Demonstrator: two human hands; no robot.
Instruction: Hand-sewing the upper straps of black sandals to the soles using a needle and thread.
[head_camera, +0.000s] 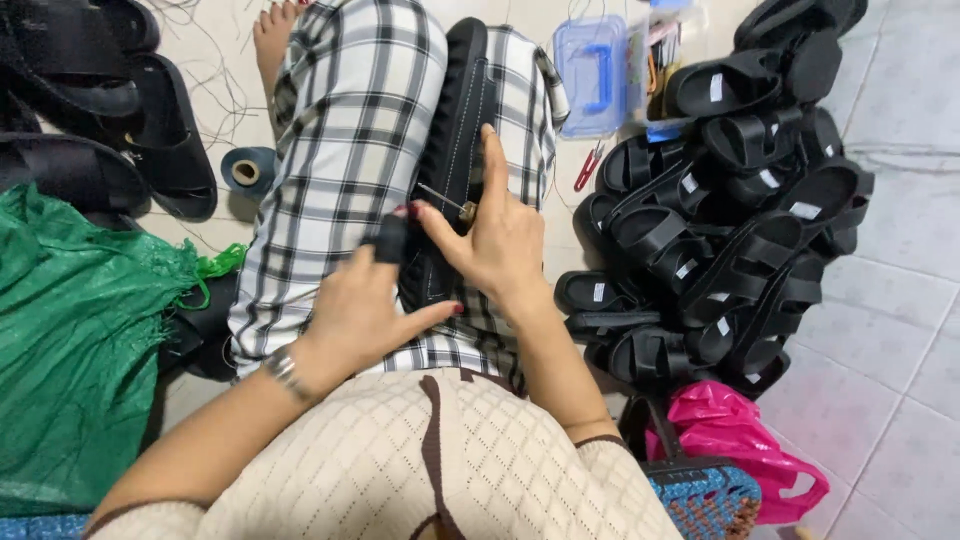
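green bag (80, 340) far left of sole | left hand (365, 300) clamps black sole (455, 150) on lap | right hand (500, 235) pinches awl (445, 200) into sole | sandal pile (720, 220) right of sole | risk, judged: awl slips, pricks left fingers

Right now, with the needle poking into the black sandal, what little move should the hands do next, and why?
Probably the right hand should push the needle on through the sandal sole, since its tip sits at the stitched edge while the left hand steadies the sandal.
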